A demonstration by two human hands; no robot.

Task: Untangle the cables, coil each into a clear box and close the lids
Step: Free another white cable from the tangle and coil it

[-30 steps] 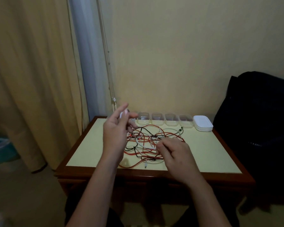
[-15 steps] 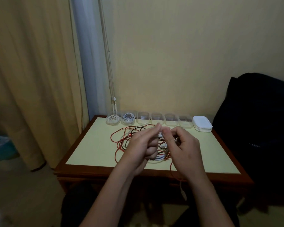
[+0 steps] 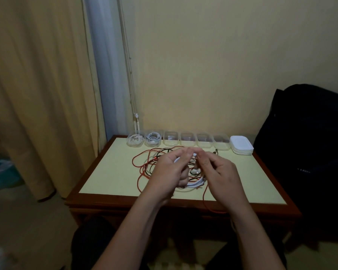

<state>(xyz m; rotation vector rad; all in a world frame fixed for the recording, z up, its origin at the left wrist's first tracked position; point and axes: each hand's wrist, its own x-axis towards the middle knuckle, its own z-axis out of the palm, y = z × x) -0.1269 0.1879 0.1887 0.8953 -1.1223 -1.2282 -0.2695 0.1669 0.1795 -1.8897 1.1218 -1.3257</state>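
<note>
A tangle of red, black and white cables point(image 3: 144, 162) lies in the middle of the small table point(image 3: 109, 172). My left hand point(image 3: 170, 170) and my right hand point(image 3: 220, 172) are held together above the tangle, both pinching a white cable point(image 3: 193, 184) that loops down between them. One red cable point(image 3: 204, 199) hangs over the table's front edge. Along the back edge stands a row of clear boxes; the two leftmost point(image 3: 135, 140) point(image 3: 153, 138) hold coiled white cables, the others point(image 3: 187, 139) look empty.
A stack of white lids point(image 3: 241, 147) sits at the back right corner. A dark bag or chair point(image 3: 310, 162) stands right of the table, a curtain point(image 3: 37, 94) to the left. My knees are below the table's front edge.
My left hand came down from the back left boxes to the middle. My right hand rose off the tangle to meet it, and both now hold the white cable.
</note>
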